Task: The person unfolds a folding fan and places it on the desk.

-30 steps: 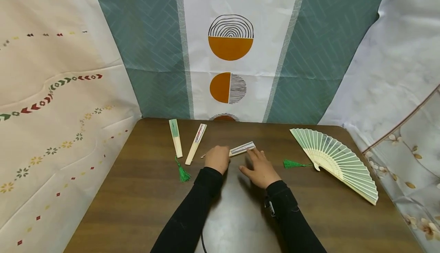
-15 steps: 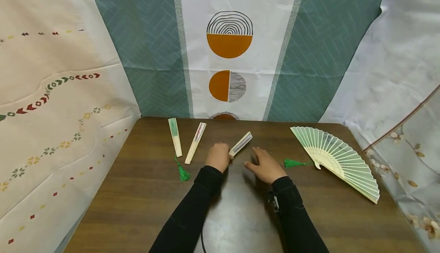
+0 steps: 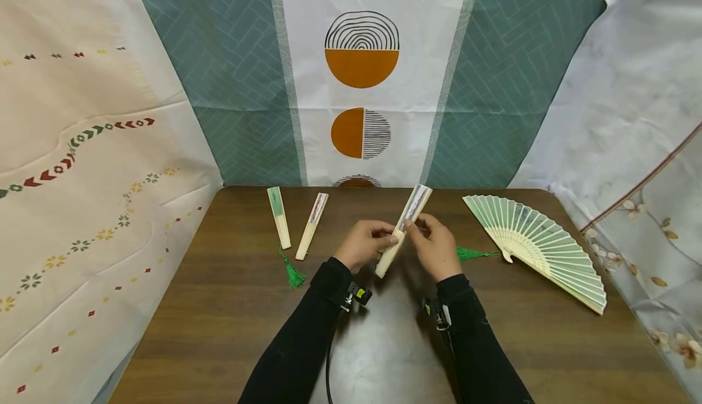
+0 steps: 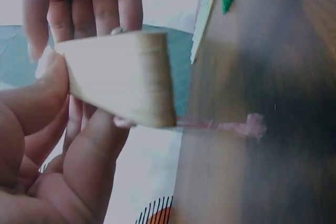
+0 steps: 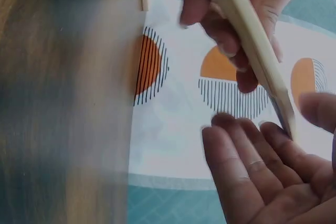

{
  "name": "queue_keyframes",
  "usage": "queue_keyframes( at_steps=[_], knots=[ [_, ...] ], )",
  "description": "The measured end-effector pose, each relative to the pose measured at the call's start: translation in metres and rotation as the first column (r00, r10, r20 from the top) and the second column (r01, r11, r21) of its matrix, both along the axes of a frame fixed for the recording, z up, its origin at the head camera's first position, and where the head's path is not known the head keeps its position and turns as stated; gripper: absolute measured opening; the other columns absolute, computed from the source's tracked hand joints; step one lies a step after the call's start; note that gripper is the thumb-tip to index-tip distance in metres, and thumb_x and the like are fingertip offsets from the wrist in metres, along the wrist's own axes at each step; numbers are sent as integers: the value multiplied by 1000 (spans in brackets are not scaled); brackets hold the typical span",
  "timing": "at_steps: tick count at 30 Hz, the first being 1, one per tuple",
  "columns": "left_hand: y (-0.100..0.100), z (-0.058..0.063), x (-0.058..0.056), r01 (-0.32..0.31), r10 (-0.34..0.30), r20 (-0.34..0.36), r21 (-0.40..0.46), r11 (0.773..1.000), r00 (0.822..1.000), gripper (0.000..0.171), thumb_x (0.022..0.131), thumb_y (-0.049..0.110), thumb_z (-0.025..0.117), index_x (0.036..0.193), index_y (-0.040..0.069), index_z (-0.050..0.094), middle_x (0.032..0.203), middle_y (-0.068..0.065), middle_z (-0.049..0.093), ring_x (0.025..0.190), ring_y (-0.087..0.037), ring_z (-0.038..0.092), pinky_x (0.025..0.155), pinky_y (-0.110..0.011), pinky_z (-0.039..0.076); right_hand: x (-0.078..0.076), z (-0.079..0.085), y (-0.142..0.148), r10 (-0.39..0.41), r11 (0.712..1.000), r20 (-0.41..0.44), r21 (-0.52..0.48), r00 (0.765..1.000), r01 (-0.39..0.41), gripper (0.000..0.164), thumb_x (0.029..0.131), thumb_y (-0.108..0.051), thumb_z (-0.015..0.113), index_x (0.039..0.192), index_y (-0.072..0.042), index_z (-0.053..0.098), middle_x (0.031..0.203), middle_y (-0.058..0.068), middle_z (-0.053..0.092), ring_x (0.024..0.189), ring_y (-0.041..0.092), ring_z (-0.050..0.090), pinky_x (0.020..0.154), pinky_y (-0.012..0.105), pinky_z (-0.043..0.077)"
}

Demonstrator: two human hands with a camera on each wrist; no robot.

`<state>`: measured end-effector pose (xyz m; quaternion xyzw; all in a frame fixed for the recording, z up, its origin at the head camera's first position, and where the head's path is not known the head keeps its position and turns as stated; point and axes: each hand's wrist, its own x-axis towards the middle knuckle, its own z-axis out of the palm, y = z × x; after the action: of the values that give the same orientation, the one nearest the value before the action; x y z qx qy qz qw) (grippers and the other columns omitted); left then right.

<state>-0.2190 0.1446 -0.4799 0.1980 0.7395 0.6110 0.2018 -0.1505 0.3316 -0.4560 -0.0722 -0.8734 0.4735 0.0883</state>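
Above the middle of the table, my left hand [image 3: 359, 247] pinches a folded hand fan [image 3: 388, 256] between thumb and fingers. The fan tilts, its printed paper end up and to the right, its bare pale ribs toward me. My right hand [image 3: 436, 250] is at the fan's right side, its thumb close over the paper. In the right wrist view its fingers [image 5: 252, 166] are stretched out and spread beneath the fan's end, the thumb standing apart. A pink tassel [image 4: 249, 126] hangs from the ribs in the left wrist view.
Two more folded fans, one green-papered [image 3: 278, 216] and one with red print [image 3: 312, 226], lie at the back left. A green tassel [image 3: 294, 275] trails from the first. At the right lies a spread green fan [image 3: 540, 242] with its own green tassel [image 3: 473, 253]. Cloths hang around the brown table [image 3: 230, 318].
My left hand has lifted the folded fan off the table, turned it more upright and shifted it right. My right hand has come up beside it.
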Motion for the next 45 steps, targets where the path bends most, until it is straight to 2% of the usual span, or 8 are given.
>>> queue_keyframes(
  at_steps=[5, 12, 17, 21, 32, 38, 42, 45],
  knots=[
    [7, 0, 1, 35, -38, 64, 34, 999, 997, 33, 113, 14, 73, 145, 5, 75, 119, -16, 76, 93, -14, 69, 72, -26, 65, -1, 1, 2, -31, 990, -29, -136, 999, 27, 35, 119, -27, 65, 137, 2, 74, 119, 29, 80, 100, 33, 84, 86, 40, 75],
    [14, 3, 4, -60, 60, -18, 40, 997, 998, 23, 112, 16, 75, 128, 0, 83, 116, -21, 79, 90, -12, 69, 76, -24, 64, 0, 1, -1, -44, 978, -52, -205, 998, 33, 32, 116, -20, 70, 135, 4, 76, 115, 29, 80, 94, 23, 86, 86, 37, 75],
    [16, 3, 4, -116, 116, 5, 75, 990, 993, 21, 111, 9, 75, 125, -4, 83, 121, -25, 82, 88, -10, 72, 74, -23, 66, 0, 3, -3, -57, 967, -61, -251, 997, 40, 31, 115, -19, 71, 133, 6, 77, 117, 32, 80, 95, 25, 86, 85, 30, 74],
    [17, 4, 3, -131, 127, 41, 110, 985, 991, 21, 111, 6, 73, 125, -6, 82, 121, -26, 83, 84, -9, 74, 73, -24, 68, -1, 4, -3, -85, 946, -54, -319, 995, 64, 32, 115, -17, 72, 134, 9, 76, 120, 35, 79, 88, 13, 83, 81, 22, 72],
    [18, 3, 3, -158, 141, 114, 152, 976, 983, 24, 114, 5, 69, 130, -8, 78, 114, -18, 81, 84, -9, 75, 75, -30, 71, -3, 4, -1, -127, 898, -12, -427, 992, 109, 34, 115, -13, 71, 138, 12, 73, 127, 37, 78, 80, 1, 80, 81, 23, 72],
    [17, 4, 3, -207, 179, 144, 207, 956, 973, 25, 114, 3, 66, 132, -11, 77, 98, -4, 73, 80, -8, 72, 73, -28, 70, -5, 2, 2, -175, 862, -8, -485, 985, 149, 32, 114, -12, 71, 134, 13, 73, 106, 16, 85, 79, 1, 78, 77, 21, 71],
    [15, 4, 2, -245, 209, 176, 224, 943, 962, 27, 115, 4, 66, 135, -11, 75, 99, -1, 68, 84, -8, 69, 73, -27, 68, -6, 0, 5, -193, 838, -11, -521, 981, 159, 29, 114, -11, 72, 129, 13, 72, 87, -6, 80, 79, 3, 77, 77, 25, 72],
    [15, 4, 1, -294, 238, 230, 248, 923, 944, 28, 116, 5, 65, 137, -11, 73, 101, -1, 66, 86, -8, 68, 72, -25, 66, -7, 0, 6, -202, 816, -3, -553, 979, 167, 28, 114, -10, 70, 128, 13, 70, 85, -11, 77, 79, 4, 77, 78, 27, 73]
  ],
)
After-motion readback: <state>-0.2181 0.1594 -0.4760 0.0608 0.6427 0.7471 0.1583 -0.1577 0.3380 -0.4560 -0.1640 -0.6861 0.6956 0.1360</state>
